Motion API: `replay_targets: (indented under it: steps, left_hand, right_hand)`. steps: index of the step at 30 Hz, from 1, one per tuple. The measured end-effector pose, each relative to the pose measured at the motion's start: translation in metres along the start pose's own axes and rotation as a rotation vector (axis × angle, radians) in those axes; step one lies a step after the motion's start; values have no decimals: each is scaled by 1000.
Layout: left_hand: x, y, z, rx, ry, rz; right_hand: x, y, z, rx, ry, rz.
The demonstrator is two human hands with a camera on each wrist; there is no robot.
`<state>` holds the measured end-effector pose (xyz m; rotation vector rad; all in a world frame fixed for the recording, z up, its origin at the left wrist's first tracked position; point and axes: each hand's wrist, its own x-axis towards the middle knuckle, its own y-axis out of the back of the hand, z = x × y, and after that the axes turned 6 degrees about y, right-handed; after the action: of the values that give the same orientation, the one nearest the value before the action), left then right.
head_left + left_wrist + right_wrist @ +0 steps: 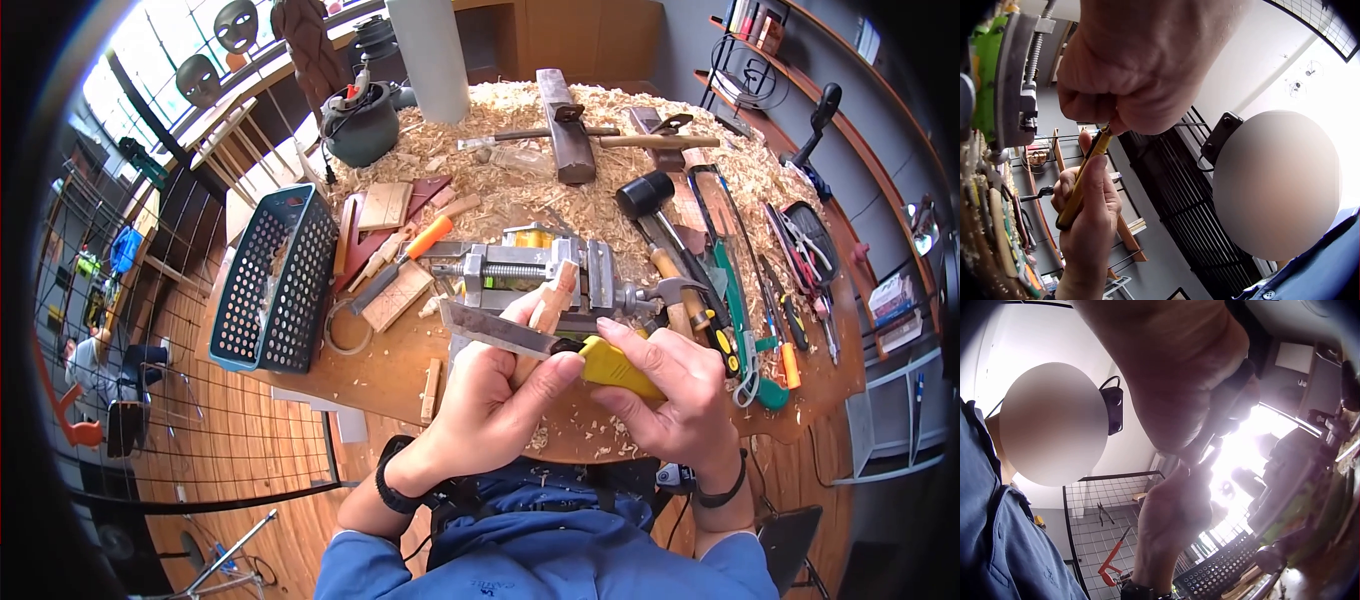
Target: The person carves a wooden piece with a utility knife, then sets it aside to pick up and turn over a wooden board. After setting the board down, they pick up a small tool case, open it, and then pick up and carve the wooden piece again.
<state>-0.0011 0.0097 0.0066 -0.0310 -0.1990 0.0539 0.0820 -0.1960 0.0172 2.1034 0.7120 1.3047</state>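
In the head view my left hand (485, 405) grips a small carved piece of pale wood (556, 298), its upper end standing above the fingers. My right hand (685, 385) holds a knife by its yellow handle (618, 368). The broad metal blade (495, 330) points left and lies across the wood. My left thumb presses near the base of the blade. In the left wrist view the yellow and black handle (1079, 197) runs from the right fingers up to the left hand (1135, 87). The right wrist view shows both hands meeting, with the blade mostly hidden.
Just beyond the hands is a metal vise (520, 270). A perforated basket (275, 280) stands left, beside an orange-handled chisel (410, 260) and wood blocks. Right lie a black mallet (645, 195), a hammer (670, 290) and saws. Wood shavings (490, 200) cover the table's far part.
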Motion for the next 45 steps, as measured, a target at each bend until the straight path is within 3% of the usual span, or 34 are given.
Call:
replay_targets:
  steps: [4, 12, 25, 27, 28, 30, 33, 36, 45]
  left_hand:
    - [-1, 1, 1, 51, -37, -1]
    - [-2, -3, 5, -62, 84, 38]
    - [-4, 0, 3, -56, 141, 65]
    - [-6, 4, 5, 110, 250, 9]
    - [-5, 2, 3, 110, 250, 10]
    - [-3, -3, -2, -13, 8, 46]
    - [-1, -2, 3, -66, -42, 10]
    - [-3, 3, 4, -59, 19, -69]
    - [-3, 5, 3, -8, 113, -67]
  right_hand:
    - [-1, 0, 1, 5, 5, 12]
    - [0, 0, 1, -60, 34, 12]
    - [0, -4, 1, -69, 58, 38]
    - [1, -4, -1, -69, 31, 59]
    - [1, -4, 0, -69, 32, 58]
    - [0, -4, 1, -28, 36, 69]
    - [0, 1, -1, 8, 14, 5]
    - [-1, 1, -1, 30, 3, 3]
    - [-2, -3, 1, -19, 48, 32]
